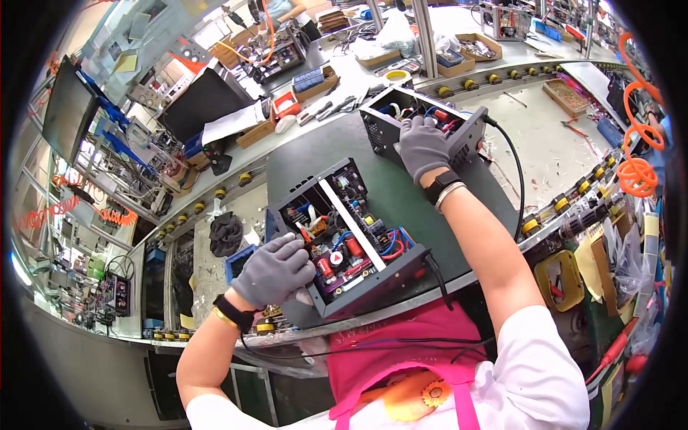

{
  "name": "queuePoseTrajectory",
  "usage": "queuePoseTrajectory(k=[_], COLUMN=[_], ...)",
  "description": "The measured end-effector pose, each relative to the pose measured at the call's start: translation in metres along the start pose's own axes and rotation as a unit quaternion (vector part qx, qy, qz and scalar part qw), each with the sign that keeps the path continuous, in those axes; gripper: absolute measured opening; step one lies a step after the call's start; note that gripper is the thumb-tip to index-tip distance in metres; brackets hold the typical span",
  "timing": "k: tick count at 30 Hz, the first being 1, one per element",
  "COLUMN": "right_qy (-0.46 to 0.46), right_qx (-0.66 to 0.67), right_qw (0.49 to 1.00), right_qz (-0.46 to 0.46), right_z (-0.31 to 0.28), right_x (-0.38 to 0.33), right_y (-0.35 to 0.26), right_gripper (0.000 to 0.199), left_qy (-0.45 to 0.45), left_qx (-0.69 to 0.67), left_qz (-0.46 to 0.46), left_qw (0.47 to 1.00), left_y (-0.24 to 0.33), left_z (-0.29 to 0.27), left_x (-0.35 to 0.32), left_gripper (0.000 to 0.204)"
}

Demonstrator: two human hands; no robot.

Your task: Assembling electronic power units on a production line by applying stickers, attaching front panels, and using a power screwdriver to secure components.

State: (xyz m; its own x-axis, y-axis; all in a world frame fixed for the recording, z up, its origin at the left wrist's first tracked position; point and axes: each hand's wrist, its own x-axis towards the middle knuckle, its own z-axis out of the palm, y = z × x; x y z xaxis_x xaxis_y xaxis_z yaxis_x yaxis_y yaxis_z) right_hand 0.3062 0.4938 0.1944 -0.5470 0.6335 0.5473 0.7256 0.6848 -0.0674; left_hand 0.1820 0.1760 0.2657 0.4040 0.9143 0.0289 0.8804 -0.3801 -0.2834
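On mat: L hand [274, 270] near chassis [344, 236], R hand [423, 145] far chassis [421, 129].

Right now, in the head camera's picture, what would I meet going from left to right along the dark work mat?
Grey-gloved left hand → near open black metal electronics box with coloured wiring → grey-gloved right hand on the far open black metal box → black cable trailing off that box.

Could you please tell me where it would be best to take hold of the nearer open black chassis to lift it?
Probably grip the nearer open chassis by its two long side walls, from above; its top is open and the boards inside are exposed.
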Motion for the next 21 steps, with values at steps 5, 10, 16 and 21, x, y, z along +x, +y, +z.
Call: queuePoseTrajectory(k=[5, 10, 16, 21], right_qy=[0.061, 0.049, 0.08, 0.129], right_qx=[0.055, 0.109, 0.116, 0.066], right_qw=[0.991, 0.954, 0.925, 0.963], right_qz=[-0.105, -0.276, -0.354, -0.228], right_z=[-0.015, -0.031, 0.011, 0.005], right_x=[-0.031, -0.046, 0.016, 0.01], right_y=[0.032, 0.066, 0.065, 0.037], right_gripper=[0.035, 0.045, 0.044, 0.042], left_qy=[-0.03, 0.059, 0.148, 0.127], left_qx=[0.01, -0.044, -0.012, 0.027], left_qz=[0.002, -0.103, -0.227, -0.289], left_qw=[1.0, 0.992, 0.963, 0.948], left_y=[0.024, 0.06, 0.073, 0.062], left_z=[0.005, 0.009, 0.025, 0.04], left_x=[-0.012, -0.021, 0.031, 0.071], left_gripper=[0.022, 0.037, 0.053, 0.055])
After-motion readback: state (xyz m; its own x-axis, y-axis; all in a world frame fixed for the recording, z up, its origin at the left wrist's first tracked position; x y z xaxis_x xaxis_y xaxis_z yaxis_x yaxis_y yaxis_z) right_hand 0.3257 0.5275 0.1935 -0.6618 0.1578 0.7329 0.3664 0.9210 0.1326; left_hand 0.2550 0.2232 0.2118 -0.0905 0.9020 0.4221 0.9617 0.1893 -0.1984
